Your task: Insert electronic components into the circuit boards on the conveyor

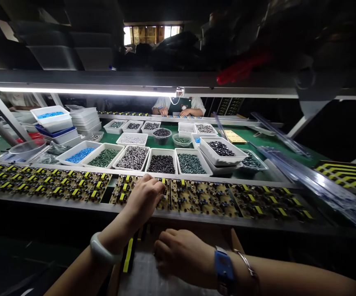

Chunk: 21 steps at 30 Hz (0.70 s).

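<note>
My left hand (pixel 144 197) is over a brown circuit board (pixel 118 199) in the rail, its fingers pinched together near the board's surface. Whatever those fingertips hold is hidden behind the hand. Small parts with yellow tops (pixel 125 187) stand on that board. Lower down, my right hand (pixel 182 250) hovers or rests over an open box lined with a pale plastic sheet (pixel 144 267). Its fingers are curled in, and their contents cannot be made out. A black-and-yellow strip of parts (pixel 128 255) lies at the box's left side, close to my left wrist.
More circuit boards line the rail, left (pixel 57 183) and right (pixel 270 201). Behind it stand white trays of small components (pixel 161 164) on a green bench. Clear plastic tubes (pixel 313 176) lie at right. A lamp (pixel 88 90) hangs above; another person (pixel 178 109) works opposite.
</note>
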Available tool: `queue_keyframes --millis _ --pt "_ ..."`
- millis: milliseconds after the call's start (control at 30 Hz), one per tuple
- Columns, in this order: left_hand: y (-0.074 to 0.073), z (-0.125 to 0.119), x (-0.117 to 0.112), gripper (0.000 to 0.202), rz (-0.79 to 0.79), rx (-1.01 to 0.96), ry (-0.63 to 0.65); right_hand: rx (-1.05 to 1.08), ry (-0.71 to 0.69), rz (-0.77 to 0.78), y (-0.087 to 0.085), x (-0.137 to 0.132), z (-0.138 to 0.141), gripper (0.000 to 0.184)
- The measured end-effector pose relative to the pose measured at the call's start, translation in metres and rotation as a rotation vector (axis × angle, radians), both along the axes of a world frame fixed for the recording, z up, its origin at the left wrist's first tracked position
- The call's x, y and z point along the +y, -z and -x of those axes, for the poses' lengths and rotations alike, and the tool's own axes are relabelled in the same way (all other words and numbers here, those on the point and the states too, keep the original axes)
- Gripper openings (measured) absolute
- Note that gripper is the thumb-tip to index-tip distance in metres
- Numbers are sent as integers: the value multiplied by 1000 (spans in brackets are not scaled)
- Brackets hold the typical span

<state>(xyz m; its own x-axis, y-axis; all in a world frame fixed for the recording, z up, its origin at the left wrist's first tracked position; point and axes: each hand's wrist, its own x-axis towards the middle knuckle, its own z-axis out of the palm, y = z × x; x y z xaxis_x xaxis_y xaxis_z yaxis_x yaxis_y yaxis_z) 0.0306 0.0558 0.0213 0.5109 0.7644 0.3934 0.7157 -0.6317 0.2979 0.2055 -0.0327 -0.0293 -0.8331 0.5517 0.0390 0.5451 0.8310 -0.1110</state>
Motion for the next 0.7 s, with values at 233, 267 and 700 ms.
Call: queue_keyframes --millis 233,267,700 --pt "-6 -13 0 14 -48 154 -24 65 -25 44 4 -2 0 3" --pt "-6 -14 0 13 -49 164 -28 74 -11 58 2 -3 -1 3" --pt "-1 -11 5 17 -39 192 -63 587 343 439 -48 8 -44 36"
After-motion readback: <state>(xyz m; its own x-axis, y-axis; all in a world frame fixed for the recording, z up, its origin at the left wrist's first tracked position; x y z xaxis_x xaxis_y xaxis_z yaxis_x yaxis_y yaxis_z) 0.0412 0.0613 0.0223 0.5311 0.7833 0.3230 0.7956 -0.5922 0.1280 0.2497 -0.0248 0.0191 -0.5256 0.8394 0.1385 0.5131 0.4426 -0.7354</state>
